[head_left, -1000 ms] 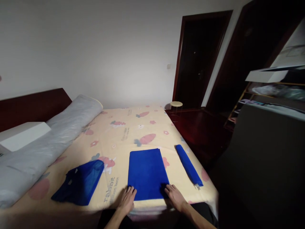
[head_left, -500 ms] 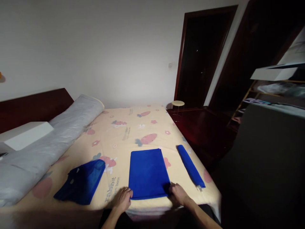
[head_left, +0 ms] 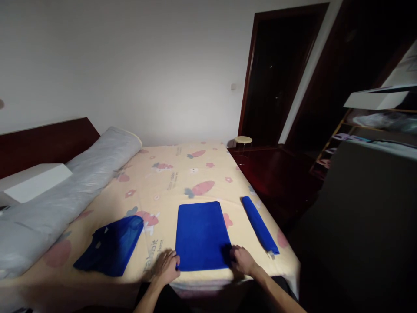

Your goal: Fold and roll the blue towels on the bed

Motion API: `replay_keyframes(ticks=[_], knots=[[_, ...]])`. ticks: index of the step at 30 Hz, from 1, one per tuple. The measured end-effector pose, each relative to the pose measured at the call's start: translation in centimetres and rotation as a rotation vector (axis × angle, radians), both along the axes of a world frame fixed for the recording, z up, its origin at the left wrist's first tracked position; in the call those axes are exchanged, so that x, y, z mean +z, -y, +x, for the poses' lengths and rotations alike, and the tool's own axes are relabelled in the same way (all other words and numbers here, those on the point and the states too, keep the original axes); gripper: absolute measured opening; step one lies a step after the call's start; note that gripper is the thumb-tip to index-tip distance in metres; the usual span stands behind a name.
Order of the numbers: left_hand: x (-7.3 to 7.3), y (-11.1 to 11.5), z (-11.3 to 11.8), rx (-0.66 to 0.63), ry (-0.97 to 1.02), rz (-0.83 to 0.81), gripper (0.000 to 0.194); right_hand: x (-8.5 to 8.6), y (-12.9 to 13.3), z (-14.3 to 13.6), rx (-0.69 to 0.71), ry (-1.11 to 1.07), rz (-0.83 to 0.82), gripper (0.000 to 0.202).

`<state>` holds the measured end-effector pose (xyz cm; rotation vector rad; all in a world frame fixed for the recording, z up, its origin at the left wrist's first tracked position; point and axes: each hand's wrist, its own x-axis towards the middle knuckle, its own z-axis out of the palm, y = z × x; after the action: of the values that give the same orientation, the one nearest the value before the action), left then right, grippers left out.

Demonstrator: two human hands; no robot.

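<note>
A folded blue cloth (head_left: 202,234) lies flat as a rectangle on the bed's near part. At its near left corner my left hand (head_left: 169,266) is closed, fingers curled over the edge. My right hand (head_left: 243,260) is closed too, gripping the cloth's right edge close to the near corner; its fingertips are partly hidden in shadow. Right of that hand lies a rolled blue cloth (head_left: 259,224) with a small pale tag at its near end. A loosely folded dark blue garment (head_left: 112,248) with small pale labels rests to the left.
The bed (head_left: 182,184) has a cream sheet printed with carrots and flowers. Along its left side lie a long grey roll (head_left: 97,163) and a white box (head_left: 39,181). A round stool (head_left: 243,140) stands past the far right corner, and a dark panel (head_left: 368,208) rises on the right.
Both hands stay at the folded cloth's near edges with hardly any movement. The camera view has tilted very slightly, and the cloths lie as before.
</note>
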<state>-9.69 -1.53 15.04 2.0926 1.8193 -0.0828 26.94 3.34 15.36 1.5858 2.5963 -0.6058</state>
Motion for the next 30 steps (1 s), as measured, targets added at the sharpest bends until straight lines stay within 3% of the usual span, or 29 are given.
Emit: replay_keyframes(ticks=[3,7,11,16,20,24,30], knots=[[-0.3,0.3,3.4,-0.063,0.016,-0.013,0.043,0.4,1.1,-3.1,0.062,-0.035,0.004,0.032],[-2.2,0.8,8.2,-0.2,0.059,-0.084,0.064,-0.4,2.7,-7.9,0.145,-0.072,-0.018,0.036],[-3.7,0.9,10.2,-0.156,0.066,-0.111,0.065,-2.0,3.1,-10.4,0.103,-0.09,-0.032,0.039],[-3.4,0.5,8.6,-0.147,0.044,-0.124,0.063,-3.7,2.6,-9.4,0.065,-0.078,-0.062,0.04],[-2.0,0.0,5.3,-0.151,0.013,-0.139,0.059,-4.5,1.9,-6.3,0.044,-0.056,-0.065,0.056],[-0.9,0.1,2.5,-0.105,-0.038,-0.153,0.055,-4.8,1.5,-2.7,0.009,-0.043,-0.061,0.057],[-1.0,1.1,1.8,-0.024,-0.07,-0.117,0.056,-5.1,2.1,0.0,-0.027,-0.043,-0.047,0.063]])
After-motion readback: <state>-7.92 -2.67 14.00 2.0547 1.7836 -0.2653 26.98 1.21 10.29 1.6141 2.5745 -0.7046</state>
